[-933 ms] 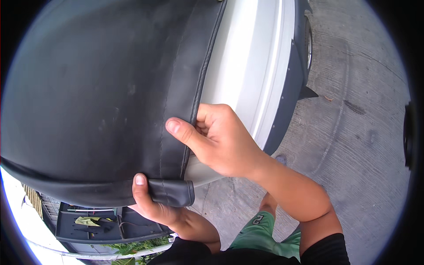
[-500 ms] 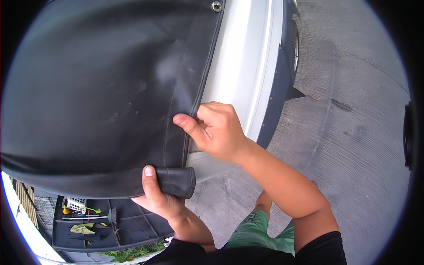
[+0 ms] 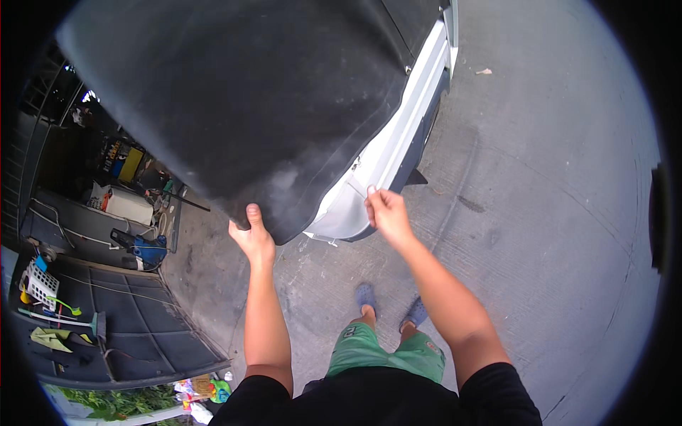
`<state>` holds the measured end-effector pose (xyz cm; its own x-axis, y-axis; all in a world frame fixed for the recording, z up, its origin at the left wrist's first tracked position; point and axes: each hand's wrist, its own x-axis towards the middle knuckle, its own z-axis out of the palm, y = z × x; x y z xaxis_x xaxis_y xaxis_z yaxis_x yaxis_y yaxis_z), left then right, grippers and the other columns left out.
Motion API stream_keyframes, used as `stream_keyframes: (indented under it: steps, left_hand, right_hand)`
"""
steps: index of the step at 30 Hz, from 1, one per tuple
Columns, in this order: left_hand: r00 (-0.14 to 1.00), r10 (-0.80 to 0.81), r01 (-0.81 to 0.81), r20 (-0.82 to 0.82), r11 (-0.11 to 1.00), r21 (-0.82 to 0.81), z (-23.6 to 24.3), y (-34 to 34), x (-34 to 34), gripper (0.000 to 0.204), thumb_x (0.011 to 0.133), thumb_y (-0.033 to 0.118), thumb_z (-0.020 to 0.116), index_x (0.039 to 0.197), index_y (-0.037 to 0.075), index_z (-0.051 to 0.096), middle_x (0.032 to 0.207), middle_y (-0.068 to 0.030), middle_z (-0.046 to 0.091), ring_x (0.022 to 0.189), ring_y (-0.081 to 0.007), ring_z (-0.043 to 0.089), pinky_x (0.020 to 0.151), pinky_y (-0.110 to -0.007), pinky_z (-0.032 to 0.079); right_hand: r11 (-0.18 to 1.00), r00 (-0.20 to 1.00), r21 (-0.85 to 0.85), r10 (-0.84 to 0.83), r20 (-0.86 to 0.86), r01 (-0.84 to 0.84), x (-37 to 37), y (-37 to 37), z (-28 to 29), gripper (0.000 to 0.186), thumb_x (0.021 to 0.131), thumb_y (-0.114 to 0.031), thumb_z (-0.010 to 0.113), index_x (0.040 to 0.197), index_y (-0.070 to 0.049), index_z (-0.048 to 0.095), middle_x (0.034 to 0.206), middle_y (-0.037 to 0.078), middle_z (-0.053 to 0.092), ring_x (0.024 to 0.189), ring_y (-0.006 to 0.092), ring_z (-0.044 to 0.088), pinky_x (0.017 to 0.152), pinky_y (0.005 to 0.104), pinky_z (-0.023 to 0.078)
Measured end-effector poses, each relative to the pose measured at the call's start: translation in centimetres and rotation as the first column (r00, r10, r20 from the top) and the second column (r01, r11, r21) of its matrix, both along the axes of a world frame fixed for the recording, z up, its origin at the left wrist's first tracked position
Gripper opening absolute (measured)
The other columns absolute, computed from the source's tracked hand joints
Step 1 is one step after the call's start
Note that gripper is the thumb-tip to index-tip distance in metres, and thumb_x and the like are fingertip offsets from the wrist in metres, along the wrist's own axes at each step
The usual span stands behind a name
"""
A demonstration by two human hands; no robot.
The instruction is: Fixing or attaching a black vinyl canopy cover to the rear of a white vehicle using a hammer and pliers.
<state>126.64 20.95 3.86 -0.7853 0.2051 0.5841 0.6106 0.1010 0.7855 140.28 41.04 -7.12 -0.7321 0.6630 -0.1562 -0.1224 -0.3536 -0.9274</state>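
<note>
A large black vinyl cover (image 3: 270, 99) lies over a white vehicle body (image 3: 389, 157), with a metal eyelet (image 3: 408, 69) near its right edge. My left hand (image 3: 254, 240) grips the cover's near corner, thumb on top and fingers underneath, mostly hidden. To the right, my right hand (image 3: 388, 211) is closed in a pinch beside the vehicle's corner, apart from the cover. A thin pale line runs from its fingertips toward the cover's edge; I cannot make out what it is.
Grey concrete floor (image 3: 540, 213) spreads to the right. At left stand a dark ribbed panel (image 3: 142, 312) bearing a broom (image 3: 98, 325) and a white basket (image 3: 42, 284), a blue machine (image 3: 149, 250) and a white box (image 3: 128, 204). Green plants (image 3: 106, 403) grow at lower left.
My view has drawn back from the cover. My right hand has left the cover's edge and moved out to the right, now pinched. My left hand still holds the near corner, whose folded edge now hangs open.
</note>
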Motion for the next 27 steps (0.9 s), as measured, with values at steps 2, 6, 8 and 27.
stream_keyframes:
  steps: [2, 6, 8, 27]
  left_hand:
    - [0.995, -0.098, 0.096, 0.022, 0.991, 0.089, -1.5, -0.1, -0.7, 0.070, 0.102, 0.056, 0.057, 0.126, -0.009, 0.059, 0.125, -0.0123, 0.064, 0.114, -0.0209, 0.058, 0.102, -0.034, 0.043]
    - [0.906, -0.387, 0.301, 0.174, 0.875, 0.378, -3.5, -0.9, -1.5, 0.069, 0.107, 0.056, 0.043, 0.133, -0.006, 0.055, 0.136, -0.0138, 0.060, 0.125, -0.0224, 0.055, 0.108, -0.035, 0.040]
    - [0.881, -0.391, 0.242, 0.267, 0.856, 0.456, -3.5, -0.6, -1.3, 0.059, 0.112, 0.048, 0.036, 0.133, -0.004, 0.056, 0.135, -0.0133, 0.061, 0.124, -0.0219, 0.056, 0.108, -0.035, 0.042]
    - [0.851, -0.488, 0.495, 0.194, 0.869, 0.016, -3.5, -4.8, -4.3, 0.036, 0.092, 0.024, 0.081, 0.076, 0.000, 0.059, 0.063, 0.0024, 0.053, 0.058, -0.0043, 0.043, 0.051, -0.026, 0.035]
  right_hand:
    - [0.986, 0.989, -0.074, 0.150, 0.000, -0.149, 1.7, -3.7, 1.9, 0.046, 0.106, -0.038, 0.058, 0.079, -0.001, 0.064, 0.058, 0.002, 0.056, 0.048, 0.0092, 0.050, 0.046, 0.0263, 0.039]
    - [0.949, 0.945, -0.029, 0.308, -0.112, -0.313, 1.6, -8.1, 5.4, 0.042, 0.103, -0.040, 0.064, 0.090, 0.000, 0.066, 0.070, 0.003, 0.063, 0.055, 0.0089, 0.055, 0.050, 0.0254, 0.042]
    - [0.946, 0.919, -0.024, 0.309, -0.244, -0.324, 0.7, -9.7, 6.2, 0.036, 0.104, -0.038, 0.063, 0.098, -0.003, 0.067, 0.080, 0.003, 0.069, 0.061, 0.0095, 0.060, 0.054, 0.0251, 0.046]
    - [0.780, 0.888, 0.430, -0.433, -0.155, 0.455, -5.2, -15.8, 4.8, 0.034, 0.101, -0.032, 0.069, 0.086, -0.001, 0.067, 0.068, 0.000, 0.062, 0.056, 0.0068, 0.055, 0.051, 0.0230, 0.040]
